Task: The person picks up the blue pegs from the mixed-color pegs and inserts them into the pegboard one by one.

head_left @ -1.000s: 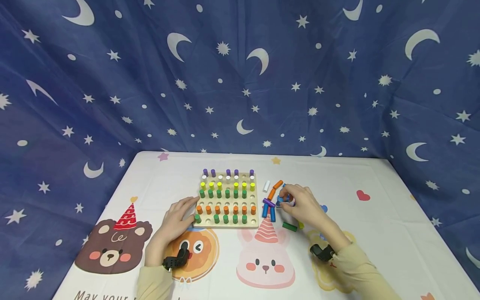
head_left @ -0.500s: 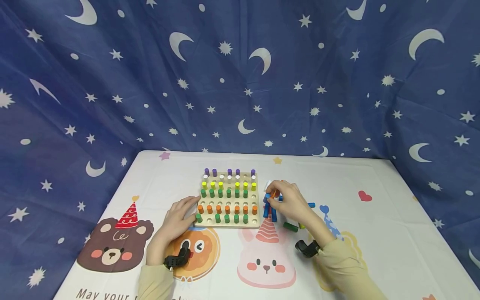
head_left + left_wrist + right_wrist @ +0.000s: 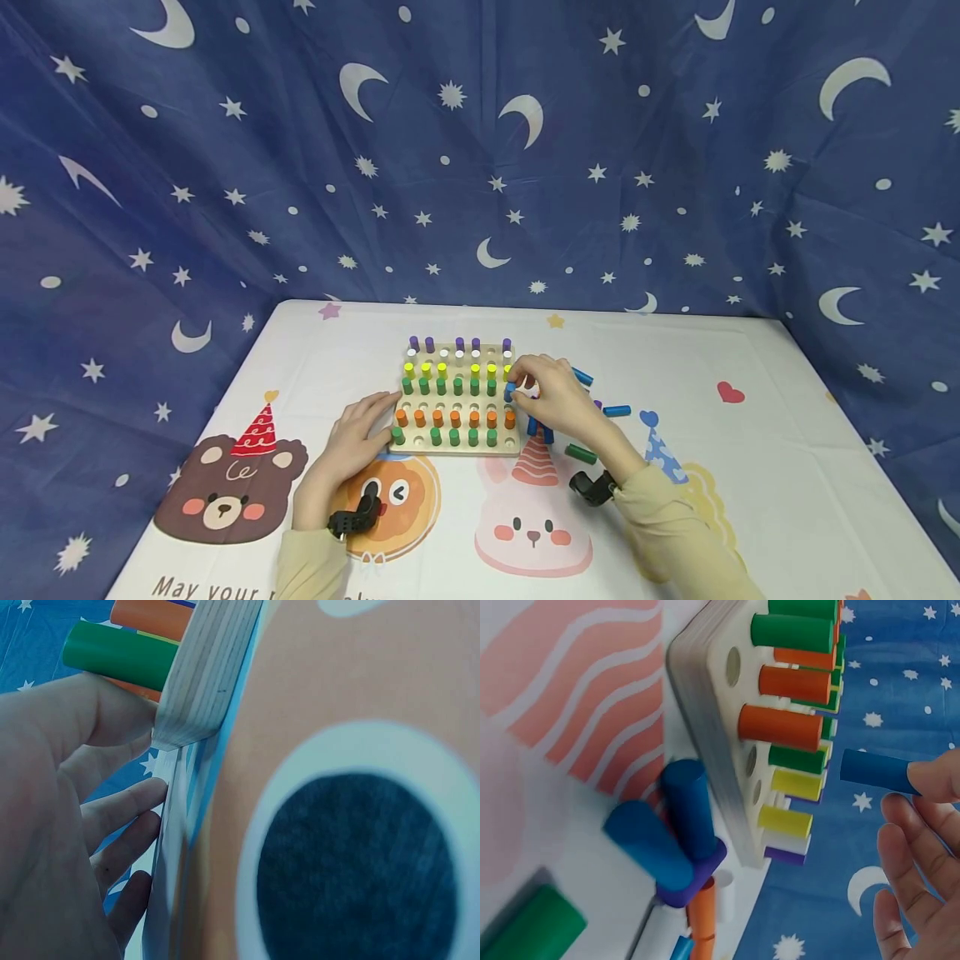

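A wooden pegboard (image 3: 480, 452) stands on the table with rows of coloured pegs upright in its holes. My right hand (image 3: 558, 400) pinches a blue peg (image 3: 876, 771) between thumb and fingertips, over the board's right edge beside the row of holes between green and orange. In the right wrist view that peg is apart from the board, pointing toward it. At the board's left edge rests my left hand (image 3: 354, 439). In the left wrist view its thumb touches the board's corner beside a green peg (image 3: 120, 656), the other fingers loosely extended below.
Right of the board lie loose pegs: two blue pegs (image 3: 649, 844) against a purple peg (image 3: 694, 885), an orange peg (image 3: 702, 915), a white one and a green peg (image 3: 581, 453). Farther right is another blue peg (image 3: 617, 411). A starry curtain (image 3: 480, 150) hangs behind the table.
My right hand has moved left from the loose pegs to the board's right edge, bringing the blue peg along. My left hand has stayed at the board's left side.
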{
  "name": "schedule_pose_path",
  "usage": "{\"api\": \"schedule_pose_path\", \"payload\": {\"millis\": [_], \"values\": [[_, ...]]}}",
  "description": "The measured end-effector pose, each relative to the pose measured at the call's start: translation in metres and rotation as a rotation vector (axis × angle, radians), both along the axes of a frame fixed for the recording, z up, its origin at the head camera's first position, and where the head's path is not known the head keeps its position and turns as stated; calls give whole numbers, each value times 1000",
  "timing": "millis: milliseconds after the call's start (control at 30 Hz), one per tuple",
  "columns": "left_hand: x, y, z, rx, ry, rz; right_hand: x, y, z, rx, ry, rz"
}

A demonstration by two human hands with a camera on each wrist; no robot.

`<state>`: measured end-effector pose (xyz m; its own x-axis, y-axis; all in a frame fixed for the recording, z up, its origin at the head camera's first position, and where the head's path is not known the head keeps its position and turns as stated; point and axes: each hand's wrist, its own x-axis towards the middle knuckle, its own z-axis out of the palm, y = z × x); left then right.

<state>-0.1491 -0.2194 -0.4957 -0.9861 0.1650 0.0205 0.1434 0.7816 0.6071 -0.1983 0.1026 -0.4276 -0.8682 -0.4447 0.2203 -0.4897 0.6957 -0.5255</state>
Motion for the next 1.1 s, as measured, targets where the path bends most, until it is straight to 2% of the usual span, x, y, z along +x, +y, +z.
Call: {"api": "schedule_pose_path", "payload": {"millis": [367,567,1100], "values": [[0,-1,0,6,-15,3,-5,-24,8,31,-28,41],[0,0,-1,19,-8,2,-9,-37,11,33,4,81],[-1,-1,-4,19,0,1,-18,-74,12,63,-10,161]]}}
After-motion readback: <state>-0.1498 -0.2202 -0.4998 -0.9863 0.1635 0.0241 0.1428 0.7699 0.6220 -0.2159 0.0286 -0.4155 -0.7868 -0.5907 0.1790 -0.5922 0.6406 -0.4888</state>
